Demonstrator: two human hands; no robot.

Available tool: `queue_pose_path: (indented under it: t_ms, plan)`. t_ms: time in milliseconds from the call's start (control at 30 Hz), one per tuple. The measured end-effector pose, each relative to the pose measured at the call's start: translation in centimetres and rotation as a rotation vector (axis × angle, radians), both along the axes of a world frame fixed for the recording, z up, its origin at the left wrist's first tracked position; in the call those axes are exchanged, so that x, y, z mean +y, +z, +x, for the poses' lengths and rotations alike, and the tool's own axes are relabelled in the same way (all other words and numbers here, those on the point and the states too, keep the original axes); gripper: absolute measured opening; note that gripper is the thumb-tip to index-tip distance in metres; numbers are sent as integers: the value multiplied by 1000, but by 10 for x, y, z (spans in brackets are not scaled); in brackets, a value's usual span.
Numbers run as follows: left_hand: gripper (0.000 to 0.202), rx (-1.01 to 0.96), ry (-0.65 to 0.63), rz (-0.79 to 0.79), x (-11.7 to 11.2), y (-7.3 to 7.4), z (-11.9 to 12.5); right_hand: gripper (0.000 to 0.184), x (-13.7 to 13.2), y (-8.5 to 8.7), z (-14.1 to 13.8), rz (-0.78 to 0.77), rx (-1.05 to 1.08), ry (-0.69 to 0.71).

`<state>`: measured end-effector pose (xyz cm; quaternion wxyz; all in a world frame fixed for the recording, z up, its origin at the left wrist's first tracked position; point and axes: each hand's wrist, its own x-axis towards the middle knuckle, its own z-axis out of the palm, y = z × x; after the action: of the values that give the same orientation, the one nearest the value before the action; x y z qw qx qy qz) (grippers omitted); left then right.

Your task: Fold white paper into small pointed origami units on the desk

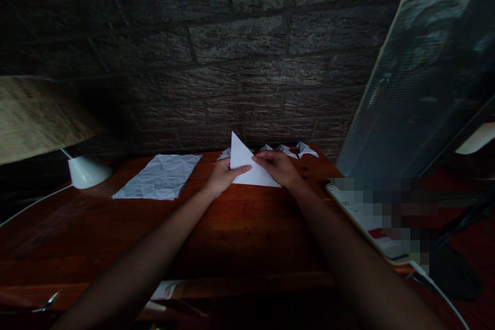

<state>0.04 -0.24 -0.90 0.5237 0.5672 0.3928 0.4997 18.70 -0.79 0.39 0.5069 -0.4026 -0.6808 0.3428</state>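
Note:
A white sheet of paper folded into a triangle (247, 165) lies on the wooden desk (240, 227), its top point lifted. My left hand (222, 175) grips the triangle's left edge, thumb pressed on top. My right hand (280, 167) pinches its right side, fingers curled on the paper. Both hands meet near the triangle's middle.
A creased flat sheet (160, 178) lies to the left. Several small folded paper pieces (288, 150) sit in a row behind the hands, against the brick wall. A white lamp base (87, 171) stands far left. A fan grille (421, 72) and papers (371, 216) are at the right.

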Motion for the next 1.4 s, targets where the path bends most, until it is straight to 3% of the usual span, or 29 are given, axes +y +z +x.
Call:
queue_pose_path:
  t_ms: [300, 633, 833, 1033, 1233, 1400]
  plan:
    - [38, -119, 71, 8, 5, 3, -4, 25, 3, -1, 2, -132, 156, -101]
    - [58, -255, 312, 92, 14, 3, -7, 26, -6, -4, -9, -394, 82, 197]
    - [52, -258, 218, 63, 8, 6, -5, 28, -12, -6, -18, -441, 193, 171]
    - [45, -211, 192, 56, 3, 6, -1, 39, -10, -9, -21, -372, 83, 107]
    - [39, -156, 72, 25, 0, 6, -1, 40, -7, -11, -18, -324, 52, -10]
    - [41, -148, 157, -10, 3, 4, -1, 37, -9, -10, -20, -350, 35, 18]
